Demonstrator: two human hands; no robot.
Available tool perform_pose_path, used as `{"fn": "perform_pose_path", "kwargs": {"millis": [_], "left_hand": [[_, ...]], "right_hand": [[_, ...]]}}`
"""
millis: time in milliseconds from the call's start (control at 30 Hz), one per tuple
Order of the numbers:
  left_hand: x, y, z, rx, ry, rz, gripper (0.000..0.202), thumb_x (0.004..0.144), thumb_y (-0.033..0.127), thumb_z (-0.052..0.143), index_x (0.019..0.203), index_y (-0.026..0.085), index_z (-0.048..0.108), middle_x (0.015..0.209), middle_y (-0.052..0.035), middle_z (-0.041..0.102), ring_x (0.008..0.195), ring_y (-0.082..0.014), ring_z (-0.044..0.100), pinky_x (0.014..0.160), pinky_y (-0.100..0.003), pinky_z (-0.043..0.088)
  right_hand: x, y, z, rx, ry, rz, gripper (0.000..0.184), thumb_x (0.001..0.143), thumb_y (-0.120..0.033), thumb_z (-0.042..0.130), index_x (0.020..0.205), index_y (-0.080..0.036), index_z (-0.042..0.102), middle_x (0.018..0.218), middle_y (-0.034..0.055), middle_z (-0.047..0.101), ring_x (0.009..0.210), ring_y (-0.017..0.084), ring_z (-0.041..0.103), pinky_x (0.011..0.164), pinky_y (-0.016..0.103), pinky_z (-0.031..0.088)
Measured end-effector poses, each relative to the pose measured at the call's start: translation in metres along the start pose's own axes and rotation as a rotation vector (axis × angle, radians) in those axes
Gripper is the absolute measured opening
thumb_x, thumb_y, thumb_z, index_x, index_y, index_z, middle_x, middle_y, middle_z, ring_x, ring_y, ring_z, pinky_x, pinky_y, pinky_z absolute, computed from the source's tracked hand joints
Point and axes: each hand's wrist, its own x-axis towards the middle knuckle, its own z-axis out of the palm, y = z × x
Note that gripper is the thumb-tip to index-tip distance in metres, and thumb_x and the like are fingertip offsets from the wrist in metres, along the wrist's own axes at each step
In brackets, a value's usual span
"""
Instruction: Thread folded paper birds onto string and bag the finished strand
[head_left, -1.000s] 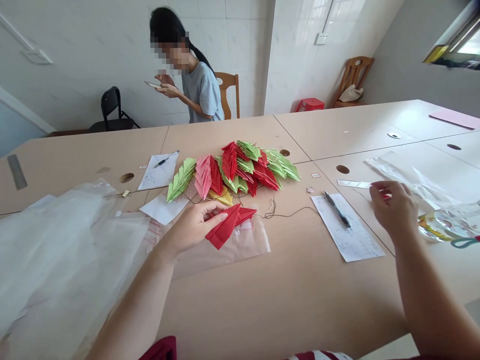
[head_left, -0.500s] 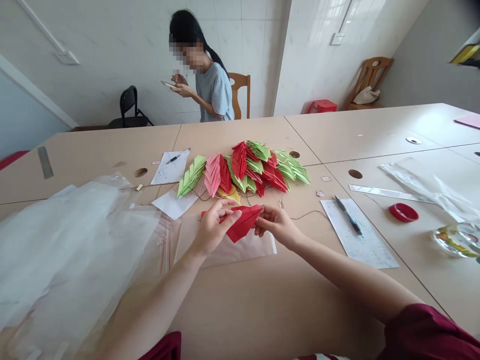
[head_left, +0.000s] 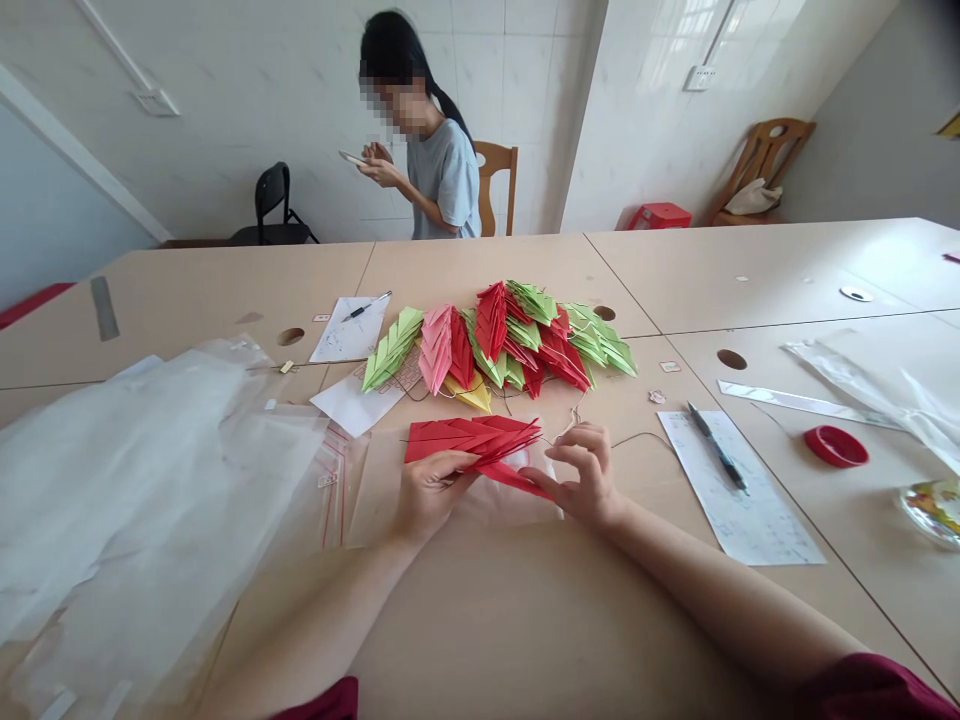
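Note:
A folded red paper piece [head_left: 465,437] with several pleated layers lies level above a white plastic bag [head_left: 487,505]. My left hand [head_left: 433,495] is closed on its lower edge, thumb on the near side. At its right end the layers fan apart, and one red flap [head_left: 517,480] hangs lower. My right hand [head_left: 585,475] is beside that end, fingers bent and apart from the thumb, whose tip touches the lower flap. A thin dark thread runs near the fingertips. Just beyond lies a pile of green, pink and red folded paper pieces [head_left: 491,320].
Clear plastic bags [head_left: 150,470] cover the table's left side. To the right lie a paper sheet [head_left: 720,500] with a pen [head_left: 718,448], a red tape roll [head_left: 836,446] and a glass dish [head_left: 934,510]. Across the table a person [head_left: 442,170] holds a phone.
My right hand has let go of the paper's right tip and moved right, its fingers opening. The red piece now shows its layers spread, and the view has shifted slightly.

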Motion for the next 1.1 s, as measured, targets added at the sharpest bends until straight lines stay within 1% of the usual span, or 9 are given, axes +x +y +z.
{"fn": "perform_pose_path", "kwargs": {"millis": [133, 200, 300, 467, 533, 700, 833, 967, 1100], "left_hand": [[-0.001, 0.001, 0.001, 0.041, -0.083, 0.093, 0.016, 0.086, 0.028, 0.063, 0.095, 0.021, 0.075, 0.092, -0.0061, 0.076, 0.084, -0.0191, 0.072, 0.075, -0.03, 0.06], [-0.002, 0.001, 0.001, 0.076, -0.102, 0.15, 0.017, 0.087, 0.024, 0.061, 0.098, 0.022, 0.074, 0.096, -0.0055, 0.076, 0.087, -0.0185, 0.072, 0.078, -0.029, 0.06], [-0.003, 0.001, 0.002, 0.132, -0.091, 0.216, 0.016, 0.088, 0.021, 0.061, 0.099, 0.022, 0.072, 0.097, -0.0048, 0.075, 0.089, -0.0172, 0.071, 0.079, -0.028, 0.06], [-0.004, 0.003, 0.001, 0.283, -0.042, 0.278, 0.015, 0.089, 0.023, 0.06, 0.1, 0.022, 0.07, 0.095, -0.0033, 0.075, 0.086, -0.0159, 0.072, 0.08, -0.027, 0.06], [-0.006, 0.003, 0.0, 0.338, -0.059, 0.324, 0.017, 0.09, 0.022, 0.058, 0.102, 0.022, 0.069, 0.096, -0.0032, 0.075, 0.087, -0.0157, 0.072, 0.083, -0.027, 0.059], [-0.013, 0.001, -0.001, 0.45, -0.148, 0.432, 0.025, 0.092, 0.016, 0.052, 0.113, 0.021, 0.066, 0.106, -0.0057, 0.073, 0.097, -0.0172, 0.07, 0.088, -0.027, 0.057], [-0.018, 0.001, -0.001, 0.52, -0.177, 0.542, 0.029, 0.091, 0.014, 0.053, 0.118, 0.019, 0.062, 0.106, -0.0068, 0.073, 0.096, -0.0183, 0.07, 0.085, -0.027, 0.056], [-0.018, 0.004, 0.0, 0.462, -0.16, 0.5, 0.02, 0.091, 0.018, 0.052, 0.107, 0.02, 0.065, 0.093, -0.0049, 0.075, 0.085, -0.0167, 0.072, 0.077, -0.025, 0.056], [-0.017, 0.009, -0.002, 0.341, -0.149, 0.39, 0.018, 0.091, 0.015, 0.046, 0.093, 0.019, 0.064, 0.081, -0.0043, 0.072, 0.074, -0.0155, 0.068, 0.07, -0.025, 0.054]], "right_hand": [[0.0, -0.002, -0.001, -0.09, -0.138, -0.045, 0.04, 0.077, -0.033, 0.076, 0.11, -0.033, 0.055, 0.094, 0.0049, 0.059, 0.084, 0.022, 0.058, 0.081, 0.043, 0.044], [0.002, -0.006, -0.001, -0.131, -0.169, -0.053, 0.031, 0.079, -0.029, 0.074, 0.106, -0.033, 0.058, 0.094, 0.0041, 0.062, 0.085, 0.022, 0.057, 0.081, 0.041, 0.042], [0.006, -0.009, -0.003, -0.21, -0.208, -0.072, 0.02, 0.082, -0.019, 0.07, 0.095, -0.032, 0.062, 0.089, 0.0018, 0.064, 0.083, 0.02, 0.056, 0.079, 0.038, 0.038], [0.008, -0.008, -0.006, -0.351, -0.239, -0.092, 0.021, 0.085, -0.015, 0.065, 0.095, -0.033, 0.064, 0.096, -0.0004, 0.068, 0.085, 0.019, 0.057, 0.079, 0.038, 0.035], [0.007, -0.008, -0.007, -0.325, -0.296, -0.131, 0.024, 0.086, -0.014, 0.063, 0.101, -0.033, 0.063, 0.1, -0.001, 0.069, 0.089, 0.019, 0.058, 0.082, 0.038, 0.035], [0.01, -0.016, -0.008, -0.089, -0.508, -0.227, 0.03, 0.089, -0.01, 0.055, 0.115, -0.025, 0.057, 0.105, 0.0026, 0.07, 0.094, 0.018, 0.061, 0.087, 0.036, 0.039], [0.013, -0.021, -0.006, -0.012, -0.523, -0.233, 0.026, 0.089, -0.007, 0.05, 0.11, -0.021, 0.057, 0.097, 0.0047, 0.071, 0.087, 0.018, 0.061, 0.085, 0.035, 0.041], [0.02, -0.022, -0.007, 0.054, -0.542, -0.163, 0.019, 0.09, -0.009, 0.046, 0.102, -0.02, 0.057, 0.084, 0.0046, 0.069, 0.077, 0.017, 0.061, 0.077, 0.033, 0.043], [0.042, -0.021, -0.026, 0.128, -0.708, 0.089, 0.018, 0.096, -0.019, 0.041, 0.095, -0.02, 0.058, 0.079, 0.004, 0.066, 0.068, 0.015, 0.058, 0.064, 0.028, 0.043]]}}
